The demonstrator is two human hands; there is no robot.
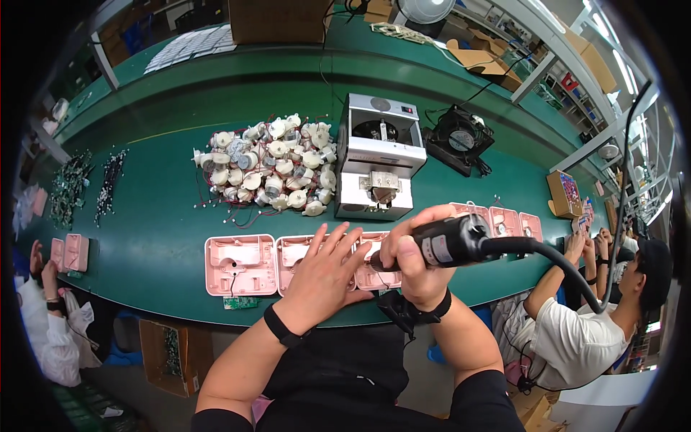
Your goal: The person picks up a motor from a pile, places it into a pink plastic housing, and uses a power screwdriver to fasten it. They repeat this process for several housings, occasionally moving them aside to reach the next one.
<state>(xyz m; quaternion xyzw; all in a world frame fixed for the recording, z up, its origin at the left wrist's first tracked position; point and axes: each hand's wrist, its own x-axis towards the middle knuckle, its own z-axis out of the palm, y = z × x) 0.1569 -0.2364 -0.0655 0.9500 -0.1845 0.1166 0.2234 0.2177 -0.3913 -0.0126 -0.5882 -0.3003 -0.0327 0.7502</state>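
Looking at a corded electric screwdriver [445, 242], wrapped snugly in the fingers of the right hand [425, 279], with thumb pressed on the near side. Tilted, cable end off to the right, nose down and left over a pink housing shell [386, 280]. Can't make out the bit or any contact with a screw, btw. Just left of the nose, the left hand [317, 277], fingers loosely spread, laid across the middle shell [291, 249] and onto its neighbour, gripping nothing.

Smooth black barrel with a pale label, thick rubbery cable [576, 277]. Pinkish plastic on the shells, rounded corners, moulded ribs inside. Flat green circuit board [241, 303] by the leftmost shell [223, 248]. Farther out on the smooth green worktop [158, 223]: knobbly heap of off-white motors [270, 169] with thin red wires, boxy grey machine [380, 153], square-framed black fan [461, 137].
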